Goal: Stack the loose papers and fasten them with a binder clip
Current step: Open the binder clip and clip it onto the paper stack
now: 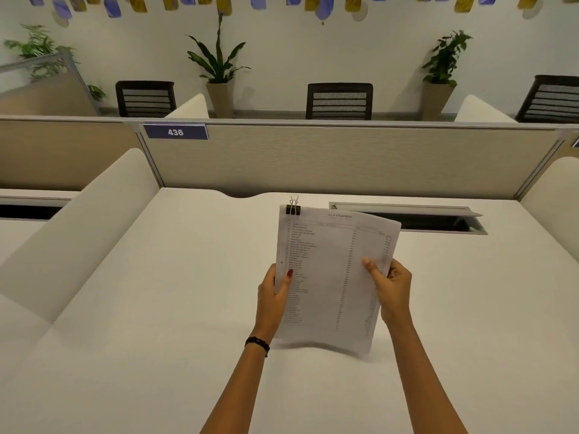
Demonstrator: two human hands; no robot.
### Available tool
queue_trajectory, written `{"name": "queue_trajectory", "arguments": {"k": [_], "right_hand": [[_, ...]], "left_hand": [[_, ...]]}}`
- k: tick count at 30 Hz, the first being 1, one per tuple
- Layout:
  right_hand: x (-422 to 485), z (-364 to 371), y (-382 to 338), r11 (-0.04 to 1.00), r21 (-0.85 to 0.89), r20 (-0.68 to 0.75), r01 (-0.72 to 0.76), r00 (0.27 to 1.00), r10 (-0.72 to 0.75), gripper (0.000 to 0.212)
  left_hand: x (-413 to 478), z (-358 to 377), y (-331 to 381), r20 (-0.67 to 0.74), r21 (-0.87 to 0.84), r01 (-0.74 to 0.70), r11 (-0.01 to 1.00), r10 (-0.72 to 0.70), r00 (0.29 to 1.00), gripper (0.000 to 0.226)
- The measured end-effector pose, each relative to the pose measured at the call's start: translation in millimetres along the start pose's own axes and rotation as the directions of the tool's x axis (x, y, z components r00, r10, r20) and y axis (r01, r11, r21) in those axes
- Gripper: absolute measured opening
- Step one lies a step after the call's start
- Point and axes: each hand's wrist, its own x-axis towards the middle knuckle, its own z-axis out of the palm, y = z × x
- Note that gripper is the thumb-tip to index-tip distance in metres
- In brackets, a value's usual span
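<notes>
A stack of white printed papers is held up above the white desk, tilted toward me. A black binder clip with silver handles sits on the stack's top left corner. My left hand grips the left edge of the stack, thumb on the front page. My right hand grips the right edge, thumb on the front and fingers behind. The sheets' lower edge hangs just above the desk.
An open cable tray slot lies in the desk behind the papers. A beige partition with a "436" label closes the back. Curved white dividers flank both sides. Chairs and potted plants stand beyond the partition.
</notes>
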Motion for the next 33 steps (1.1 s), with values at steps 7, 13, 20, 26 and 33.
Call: {"name": "queue_trajectory", "arguments": {"k": [7,13,20,26,33], "right_hand": [[6.9,-0.1,2.0,1.0,-0.031,0.029,0.001,1.0,0.0,0.007],[5.4,-3.7,27.6,0.982,-0.153,0.209,-0.11,0.968,0.141,0.029],[-5.6,-2.0,57.3,0.95,-0.222,0.279,-0.218,0.92,0.276,0.033],[7.9,16.0,68.7,0.952,-0.248,0.221,-0.177,0.947,0.234,0.038],[55.5,53.1,64.7,0.967,-0.203,0.222,-0.157,0.954,0.201,0.033]], "left_hand": [[0.1,4.9,-4.8,-0.077,0.03,0.012,0.999,-0.01,0.997,0.017],[9.8,3.5,-8.1,-0.163,-0.043,0.069,0.997,-0.075,0.984,0.021],[23.7,-6.0,-20.3,-0.163,-0.036,0.126,0.991,-0.13,0.978,0.019],[31.2,-14.7,-32.1,-0.136,-0.07,0.202,0.977,-0.21,0.968,0.022],[52.3,-30.7,-48.1,-0.151,-0.006,0.194,0.981,-0.193,0.97,0.024]]}}
